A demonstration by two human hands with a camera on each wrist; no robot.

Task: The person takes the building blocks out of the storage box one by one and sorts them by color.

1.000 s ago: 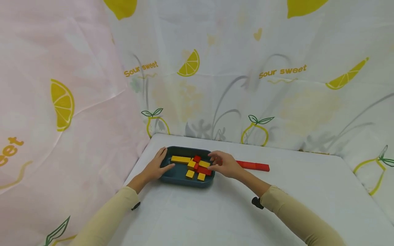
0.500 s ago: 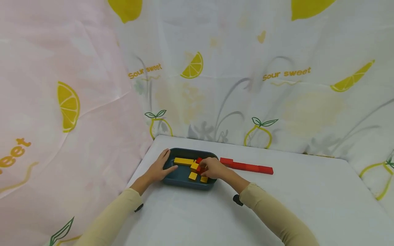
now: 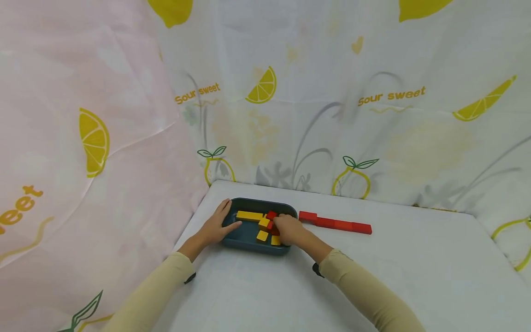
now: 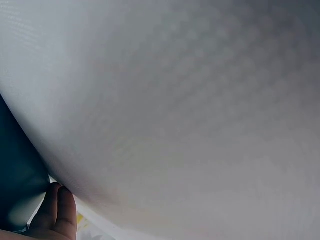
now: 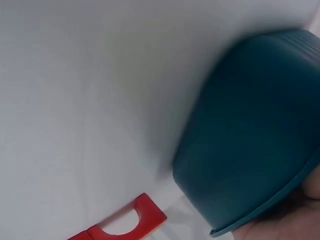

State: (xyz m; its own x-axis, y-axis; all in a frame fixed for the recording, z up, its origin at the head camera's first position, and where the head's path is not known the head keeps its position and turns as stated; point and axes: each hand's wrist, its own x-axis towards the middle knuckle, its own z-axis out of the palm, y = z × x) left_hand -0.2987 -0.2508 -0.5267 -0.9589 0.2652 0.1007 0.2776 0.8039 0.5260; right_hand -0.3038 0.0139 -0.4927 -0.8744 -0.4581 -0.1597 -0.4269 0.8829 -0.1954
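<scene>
In the head view, a dark teal tray point(image 3: 244, 242) stands on the white table and holds several yellow and red blocks. My left hand point(image 3: 213, 228) grips its left end, with the thumb over the rim inside and the fingers along the outside. My right hand point(image 3: 290, 229) reaches over the right end, its fingers down among the blocks. Near those fingertips are a yellow block point(image 3: 264, 224), a red block point(image 3: 271, 215) and a flat yellow block point(image 3: 262, 236). Whether the right fingers pinch a block is hidden.
Right of the tray a row of red blocks point(image 3: 336, 224) lies on the table point(image 3: 373, 276); the right wrist view shows a red arch block point(image 5: 152, 215) at the row's end. A long yellow block point(image 3: 250, 216) lies along the tray's back. Printed cloth point(image 3: 307, 138) hangs behind.
My right hand has moved left and down from over the tray's right rim to among the blocks. The left hand keeps its place on the tray. The head view has shifted slightly.
</scene>
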